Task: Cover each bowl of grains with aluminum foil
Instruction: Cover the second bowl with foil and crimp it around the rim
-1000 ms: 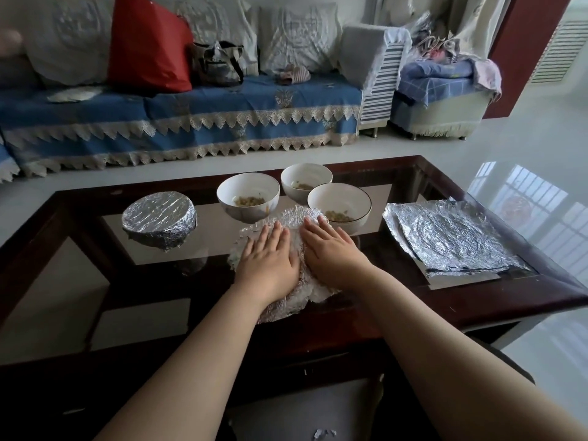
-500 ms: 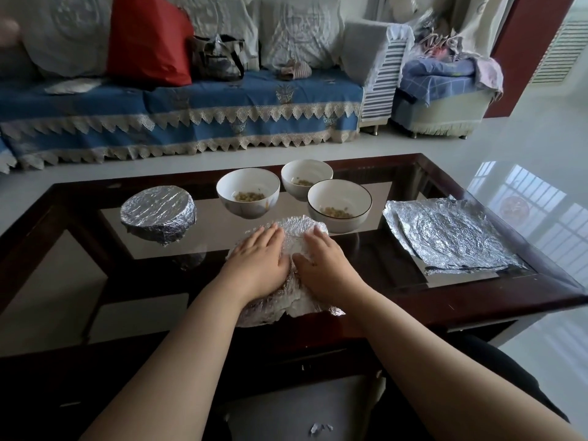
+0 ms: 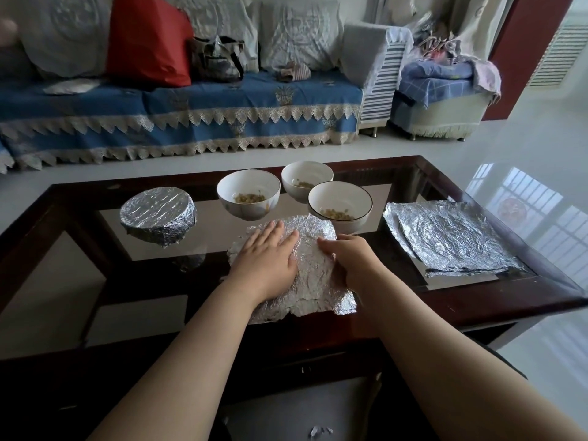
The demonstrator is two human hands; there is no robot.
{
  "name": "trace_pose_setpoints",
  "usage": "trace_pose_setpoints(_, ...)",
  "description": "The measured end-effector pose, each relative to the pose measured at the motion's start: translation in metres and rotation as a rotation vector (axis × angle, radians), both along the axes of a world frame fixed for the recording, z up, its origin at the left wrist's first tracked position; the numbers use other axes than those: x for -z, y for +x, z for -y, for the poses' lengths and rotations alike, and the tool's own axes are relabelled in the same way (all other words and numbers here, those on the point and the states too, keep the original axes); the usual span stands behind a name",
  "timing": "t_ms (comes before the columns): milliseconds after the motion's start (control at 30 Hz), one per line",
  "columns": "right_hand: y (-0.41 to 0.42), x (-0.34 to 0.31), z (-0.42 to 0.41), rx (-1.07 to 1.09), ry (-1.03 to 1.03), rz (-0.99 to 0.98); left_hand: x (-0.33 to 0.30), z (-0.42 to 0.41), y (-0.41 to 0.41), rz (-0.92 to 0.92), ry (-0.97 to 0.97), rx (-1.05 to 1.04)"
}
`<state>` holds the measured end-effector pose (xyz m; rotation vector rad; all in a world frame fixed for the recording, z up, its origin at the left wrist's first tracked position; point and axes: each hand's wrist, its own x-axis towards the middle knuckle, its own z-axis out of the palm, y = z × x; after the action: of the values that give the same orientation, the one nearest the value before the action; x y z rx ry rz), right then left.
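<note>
Here left hand [image 3: 265, 261] flat on foil sheet [image 3: 305, 275]; right hand [image 3: 351, 261] seemingly gripping its edge.

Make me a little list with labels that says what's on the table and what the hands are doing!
bowls open: three white bowls, each with some grains
bowl covered: one foil-wrapped bowl, at the left
foil being worked: crinkled foil sheet lying on the glass table
left hand: flat, pressing on the sheet
right hand: fingers curled at the sheet's right edge; whether it grips it is unclear
spare foil: stack of foil sheets, at the right
still to do: three bowls
</note>
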<state>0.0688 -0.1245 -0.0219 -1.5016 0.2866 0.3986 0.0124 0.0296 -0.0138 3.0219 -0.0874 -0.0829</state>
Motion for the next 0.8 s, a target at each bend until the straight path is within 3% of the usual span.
trace_pose_setpoints(100, 0.002, 0.004, -0.002, 0.014, -0.016, 0.027, 0.002, 0.003, 0.003, -0.014, -0.032, -0.008)
trace_pose_setpoints(167, 0.001, 0.005, -0.005, 0.014, -0.299, 0.159, 0.005, 0.004, 0.003, -0.014, -0.03, -0.019)
trace_pose_setpoints(233, -0.008, 0.001, -0.004, -0.008, -0.811, 0.505, 0.007, 0.005, 0.003, -0.008, -0.031, -0.025)
trace_pose_setpoints(267, -0.014, -0.001, -0.005, -0.025, -0.972, 0.735, 0.008, 0.005, 0.003, 0.0, -0.031, -0.027)
trace_pose_setpoints(333, -0.02, -0.005, -0.01, -0.2, -1.049, 0.983, 0.008, 0.006, 0.002, 0.022, -0.014, -0.03)
trace_pose_setpoints(467, -0.014, 0.002, -0.018, -0.579, -1.054, 0.911, 0.007, 0.007, 0.001, 0.014, -0.032, -0.039)
trace_pose_setpoints(800, -0.005, 0.003, -0.019, -0.717, -1.137, 0.82, 0.005, 0.005, 0.003, 0.004, -0.056, -0.034)
